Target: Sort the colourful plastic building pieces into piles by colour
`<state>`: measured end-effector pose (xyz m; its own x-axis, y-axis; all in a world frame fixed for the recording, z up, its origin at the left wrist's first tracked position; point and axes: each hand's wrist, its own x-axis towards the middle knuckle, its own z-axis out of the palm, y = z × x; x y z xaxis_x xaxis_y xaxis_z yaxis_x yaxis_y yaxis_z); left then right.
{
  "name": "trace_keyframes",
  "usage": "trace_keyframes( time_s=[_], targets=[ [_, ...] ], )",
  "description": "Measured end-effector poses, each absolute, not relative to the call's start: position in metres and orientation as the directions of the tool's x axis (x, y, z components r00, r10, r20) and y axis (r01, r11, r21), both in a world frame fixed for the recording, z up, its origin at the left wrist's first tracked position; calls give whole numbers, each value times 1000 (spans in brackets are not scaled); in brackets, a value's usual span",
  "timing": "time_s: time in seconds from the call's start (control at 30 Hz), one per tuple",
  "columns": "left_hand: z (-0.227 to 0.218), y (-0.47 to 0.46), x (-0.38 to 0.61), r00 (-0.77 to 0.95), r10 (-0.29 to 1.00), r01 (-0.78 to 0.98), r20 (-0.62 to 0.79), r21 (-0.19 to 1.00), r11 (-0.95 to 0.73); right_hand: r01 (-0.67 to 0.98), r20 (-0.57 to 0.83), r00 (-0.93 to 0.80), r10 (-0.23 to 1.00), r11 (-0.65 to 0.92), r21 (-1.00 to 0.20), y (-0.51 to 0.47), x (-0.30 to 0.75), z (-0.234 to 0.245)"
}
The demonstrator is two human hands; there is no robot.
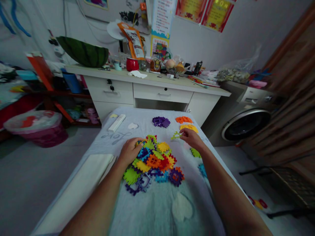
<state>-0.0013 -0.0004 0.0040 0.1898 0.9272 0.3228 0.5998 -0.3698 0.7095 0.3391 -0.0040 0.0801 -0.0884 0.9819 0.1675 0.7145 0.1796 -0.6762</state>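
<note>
A mixed heap of toothed plastic building pieces (154,160), in several colours, lies in the middle of the cloth-covered table. At the heap's left edge is my left hand (130,151), its fingers curled closed on a yellow building piece (139,143), partly hidden by the fingertips. My right hand (192,138) pinches a light green building piece (175,135) right of the heap. Just beyond that hand sit yellow pieces (189,127) and orange pieces (184,119). Purple pieces (160,122) form another group farther left. Green pieces (195,152) and blue pieces (202,170) are partly covered by my right forearm.
A white oblong box (117,123) lies at the table's far left. Behind stands a white desk (108,90) with a cut watermelon (85,54) and a red mug (132,64). A washing machine (236,113) is at right, a pink bin (40,132) at left.
</note>
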Motion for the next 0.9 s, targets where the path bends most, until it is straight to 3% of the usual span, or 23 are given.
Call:
trace_keyframes(
  time_s=[0.1,0.23,0.4,0.57,0.7,0.9],
  targets=[
    [1,1,-2,188,930,594,315,718,-363,715,191,1,982,133,-686,-30,374,87],
    [-1,3,-3,198,930,588,309,722,-365,791,253,155,955,33,-611,-65,415,88],
    [1,3,-4,210,926,578,312,725,-375,861,412,388,825,-165,-481,-94,443,71],
    [3,1,-4,200,929,565,312,738,-369,899,322,347,881,-215,-381,-106,450,44],
    [6,-1,-3,202,931,554,303,749,-364,901,202,268,942,-170,-400,-112,452,34],
    [9,-1,-3,200,945,579,257,747,-326,887,175,256,951,-159,-434,-112,448,36]
  ],
)
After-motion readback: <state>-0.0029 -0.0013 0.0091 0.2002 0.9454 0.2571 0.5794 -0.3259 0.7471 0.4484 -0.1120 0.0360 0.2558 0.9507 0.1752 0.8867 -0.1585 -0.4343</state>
